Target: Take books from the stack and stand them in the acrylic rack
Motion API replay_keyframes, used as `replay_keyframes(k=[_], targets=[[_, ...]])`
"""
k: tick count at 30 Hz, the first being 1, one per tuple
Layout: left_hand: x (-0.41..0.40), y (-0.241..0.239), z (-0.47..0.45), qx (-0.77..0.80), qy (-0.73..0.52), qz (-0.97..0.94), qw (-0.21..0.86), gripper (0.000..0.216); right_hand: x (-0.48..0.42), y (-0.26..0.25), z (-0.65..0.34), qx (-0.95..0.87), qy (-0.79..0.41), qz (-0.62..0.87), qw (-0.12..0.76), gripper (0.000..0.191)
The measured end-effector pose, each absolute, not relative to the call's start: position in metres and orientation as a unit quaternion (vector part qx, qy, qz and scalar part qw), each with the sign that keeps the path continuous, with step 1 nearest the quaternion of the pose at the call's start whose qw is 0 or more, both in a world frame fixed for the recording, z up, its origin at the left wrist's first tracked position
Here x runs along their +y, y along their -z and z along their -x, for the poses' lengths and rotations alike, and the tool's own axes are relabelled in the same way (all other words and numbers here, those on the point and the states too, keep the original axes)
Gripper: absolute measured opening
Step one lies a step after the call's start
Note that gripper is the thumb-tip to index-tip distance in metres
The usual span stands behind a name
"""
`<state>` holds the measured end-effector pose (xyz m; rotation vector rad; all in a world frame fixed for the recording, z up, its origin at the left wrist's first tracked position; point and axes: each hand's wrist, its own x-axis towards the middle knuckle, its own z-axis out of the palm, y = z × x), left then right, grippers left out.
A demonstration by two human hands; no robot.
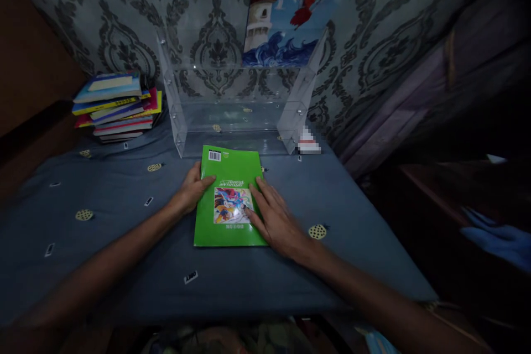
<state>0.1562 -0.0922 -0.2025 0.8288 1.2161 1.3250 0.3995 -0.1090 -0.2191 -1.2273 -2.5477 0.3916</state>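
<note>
A green book [232, 235] with a colourful picture and a barcode lies in front of me, its printed lettering upside down. My left hand [193, 188] grips its left edge, thumb on the cover and the other fingers hidden at the side. On the right edge rests my right hand [276, 218], fingers stretched out and thumb lying flat on the cover. Just beyond the book's far end stands a clear acrylic rack [236, 119] with stepped tiers and slanted side panels.
A stack of books [118, 105] stands at the back left of the cloth-covered table [136, 282]. A blurred-out white and red item [308, 141] sits by the rack's right side. Behind is a patterned wall with a castle poster [286, 16]. The table's right edge slopes past a curtain [398, 99].
</note>
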Motion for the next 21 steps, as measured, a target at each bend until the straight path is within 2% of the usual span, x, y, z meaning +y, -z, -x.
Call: replay_keyframes(k=[11,16,21], targets=[[-0.092,0.2,-0.163,0.542,-0.568,-0.362,0.502,0.057,-0.104,0.219,-0.403,-0.889,-0.123,0.406,0.172,0.065],[-0.092,0.199,-0.162,0.544,-0.567,-0.353,0.509,0.058,-0.063,0.21,-0.397,-0.894,-0.134,0.405,0.137,0.069],[-0.094,0.196,-0.162,0.542,-0.552,-0.347,0.53,0.062,-0.028,0.203,-0.384,-0.865,-0.133,0.462,0.143,0.06]])
